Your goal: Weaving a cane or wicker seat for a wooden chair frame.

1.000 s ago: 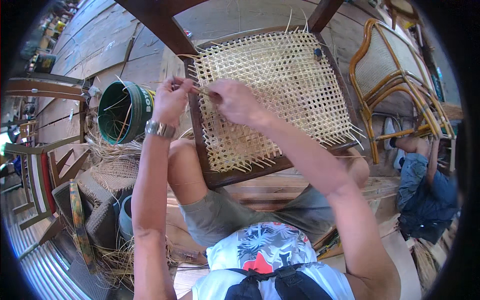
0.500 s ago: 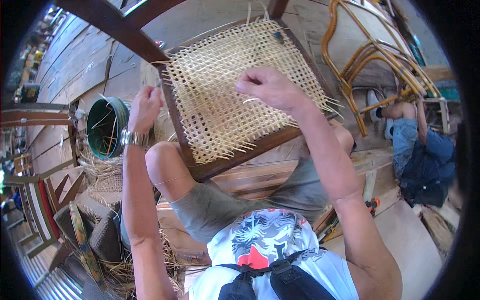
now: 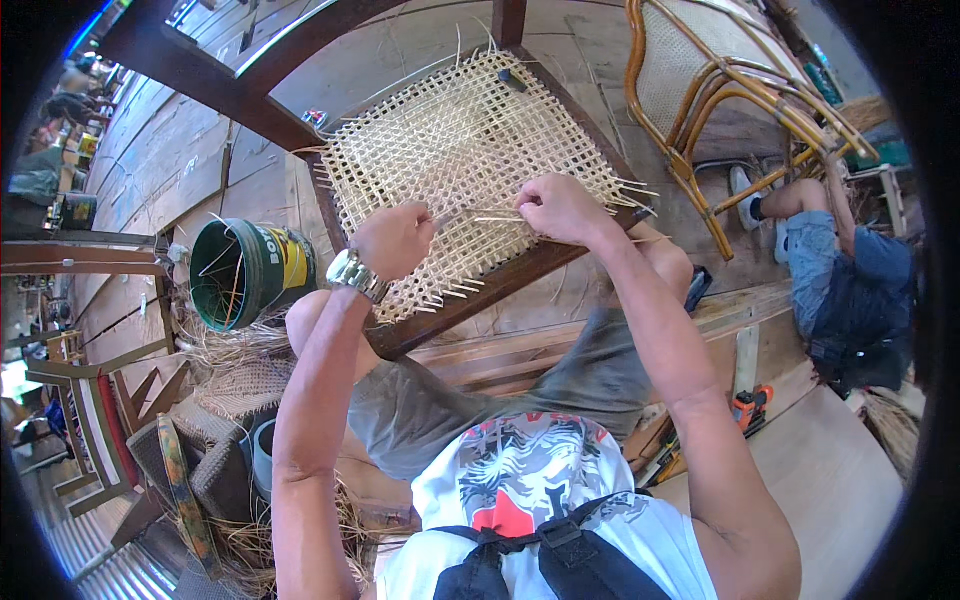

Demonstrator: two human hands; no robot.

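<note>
A dark wooden chair frame (image 3: 470,318) rests across my knees, its seat a pale woven cane mesh (image 3: 430,150) with loose strand ends along the near and right edges. Over the near half of the weave, my right hand (image 3: 565,210) is closed, pinching a light cane strand (image 3: 495,219) that runs leftward. Facing it, my left hand (image 3: 395,240), with a metal watch on its wrist, is closed round a thin, pointed piece whose kind I cannot make out. The tip of that piece lies close to the strand. A small dark peg (image 3: 513,79) sits at the mesh's far corner.
A green bucket (image 3: 235,275) with cane strands stands left of the chair, above heaped loose cane (image 3: 235,345). At the upper right is a rattan chair (image 3: 690,110), with another person (image 3: 850,270) behind it. An orange-handled tool (image 3: 750,408) lies right of my lap.
My left hand has come from beyond the frame's left edge onto the weave, near my right hand. My right hand has moved slightly right and nearer. The view has shifted a little.
</note>
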